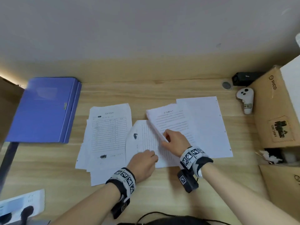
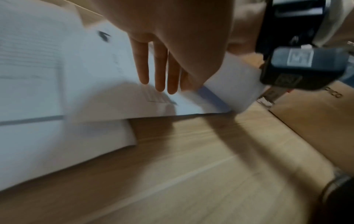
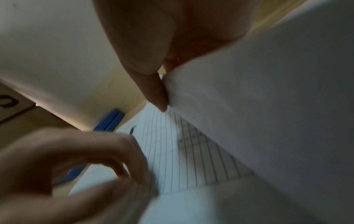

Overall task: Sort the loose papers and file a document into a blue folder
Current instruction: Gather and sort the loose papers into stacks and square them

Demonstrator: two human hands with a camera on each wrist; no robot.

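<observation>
— Thin paper, light and floppy: our right hand (image 1: 174,138) pinches the left edge of the text sheets (image 1: 172,120), lifted above the lined form (image 1: 146,140).

— Our left hand (image 1: 143,163), fingers straight, presses that form on the desk (image 1: 162,90). We should slide it flat; the blue folder (image 1: 43,109) lies closed, far left.

left grip (image 1: 142,163) fingers straight, flat; right grip (image 1: 174,140) pinching, thumb curled.
</observation>
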